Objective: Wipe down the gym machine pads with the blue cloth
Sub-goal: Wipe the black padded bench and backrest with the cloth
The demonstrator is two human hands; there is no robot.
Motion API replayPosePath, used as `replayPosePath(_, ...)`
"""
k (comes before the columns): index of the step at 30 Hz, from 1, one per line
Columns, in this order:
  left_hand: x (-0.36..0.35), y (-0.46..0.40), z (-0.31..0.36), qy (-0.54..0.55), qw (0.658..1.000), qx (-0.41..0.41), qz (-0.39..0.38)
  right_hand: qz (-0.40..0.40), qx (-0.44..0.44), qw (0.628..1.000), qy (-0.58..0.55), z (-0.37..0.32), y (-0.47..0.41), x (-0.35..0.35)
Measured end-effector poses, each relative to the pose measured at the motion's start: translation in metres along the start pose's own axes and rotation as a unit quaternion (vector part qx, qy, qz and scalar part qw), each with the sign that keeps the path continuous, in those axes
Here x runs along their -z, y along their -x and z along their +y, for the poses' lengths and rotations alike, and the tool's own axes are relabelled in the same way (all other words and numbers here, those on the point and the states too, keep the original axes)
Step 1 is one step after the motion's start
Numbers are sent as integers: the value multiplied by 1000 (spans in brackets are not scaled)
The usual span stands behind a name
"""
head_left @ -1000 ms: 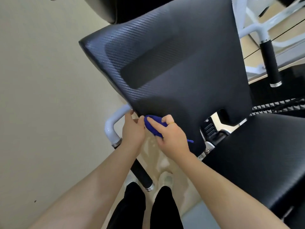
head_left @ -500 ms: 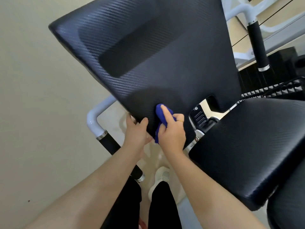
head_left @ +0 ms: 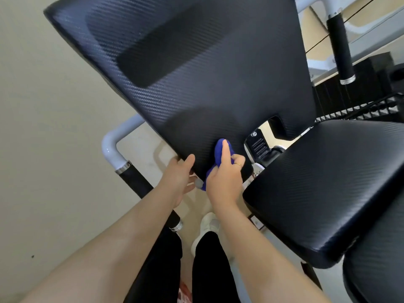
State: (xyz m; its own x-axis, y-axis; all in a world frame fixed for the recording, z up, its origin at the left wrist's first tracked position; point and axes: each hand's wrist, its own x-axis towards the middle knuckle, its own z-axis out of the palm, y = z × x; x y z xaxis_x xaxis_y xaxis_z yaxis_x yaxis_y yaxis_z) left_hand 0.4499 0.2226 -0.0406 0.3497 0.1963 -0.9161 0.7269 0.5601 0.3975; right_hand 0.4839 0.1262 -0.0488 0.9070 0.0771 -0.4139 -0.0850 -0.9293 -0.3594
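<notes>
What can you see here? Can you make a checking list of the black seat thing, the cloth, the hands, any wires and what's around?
Surface: back pad, black and textured, tilted; seat pad beside it at the right.
Job's things: blue cloth, bunched, pressed on the back pad's lower edge.
Clutter: nothing seen.
Grippers: right hand grips the cloth, index finger stretched over it; left hand holds the pad's bottom corner, thumb on its face.
Cables: a thin black line crosses the upper right.
Surroundings: white frame tube with black handle; second handle upper right; beige wall; white shoe on the floor.
</notes>
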Motion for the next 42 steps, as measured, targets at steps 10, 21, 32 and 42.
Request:
replayPosePath(10, -4, -1, 1, -148, 985, -55, 76, 28, -168, 974, -152, -17, -26, 20)
replayPosePath(21, 3, -5, -2, -36, 994, -98, 29, -78, 277, 915, 281, 18, -31, 40)
replayPosePath(32, 1, 24, -30, 290, 949, -80, 91, -233, 686, 339, 600, 25, -12, 35)
replayPosePath(42, 33, 68, -50, 430, 881, -176, 86, -84, 675, 397, 617, -85, -11, 10)
